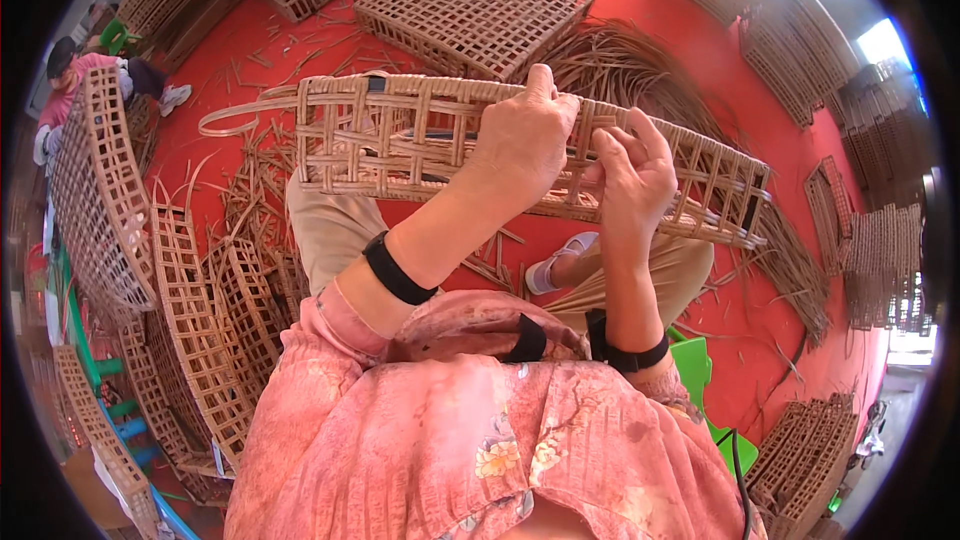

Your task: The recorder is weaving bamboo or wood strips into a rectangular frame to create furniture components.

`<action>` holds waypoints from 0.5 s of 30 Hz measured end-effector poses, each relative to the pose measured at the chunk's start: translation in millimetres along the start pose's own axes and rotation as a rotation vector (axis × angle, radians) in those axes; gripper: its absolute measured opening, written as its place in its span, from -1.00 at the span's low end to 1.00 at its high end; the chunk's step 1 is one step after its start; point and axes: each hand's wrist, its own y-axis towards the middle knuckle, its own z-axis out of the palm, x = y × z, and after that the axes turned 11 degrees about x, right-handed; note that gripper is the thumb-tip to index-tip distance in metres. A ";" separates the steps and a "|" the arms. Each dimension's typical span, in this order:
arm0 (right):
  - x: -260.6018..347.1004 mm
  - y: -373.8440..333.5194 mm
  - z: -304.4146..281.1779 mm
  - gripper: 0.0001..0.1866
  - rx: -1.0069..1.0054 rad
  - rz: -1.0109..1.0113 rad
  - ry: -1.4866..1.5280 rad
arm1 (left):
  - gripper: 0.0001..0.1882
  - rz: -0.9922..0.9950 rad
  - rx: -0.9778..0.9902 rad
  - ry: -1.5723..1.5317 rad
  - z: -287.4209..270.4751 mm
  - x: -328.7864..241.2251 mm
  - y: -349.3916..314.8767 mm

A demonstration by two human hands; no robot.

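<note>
A long, shallow open-weave wicker basket [420, 120] stands on edge across my lap, its wrapped rim uppermost. My left hand [525, 135] is closed at the middle of that rim, with a finger and thumb pressed over the top edge. Just to its right, my right hand [635, 175] has its fingers curled in against the lattice; whatever they pinch is hidden. A loose strip of cane [235, 120] loops out from the basket's left end. My forearms cross in front of the basket's near side, each with a black band at the elbow.
Another lattice basket [475, 5] lies ahead on the red floor [720, 280]. A heap of long cane strands [640, 65] spreads behind my work. Stacked baskets [190, 310] crowd the left, more stacks [800, 460] the right. A person in pink [75, 90] sits at the far left.
</note>
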 end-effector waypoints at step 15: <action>72.1 1.0 -62.5 -0.65 -0.167 -0.430 -0.362 | -0.78 0.171 -0.025 -0.601 1.6 -25.8 23.4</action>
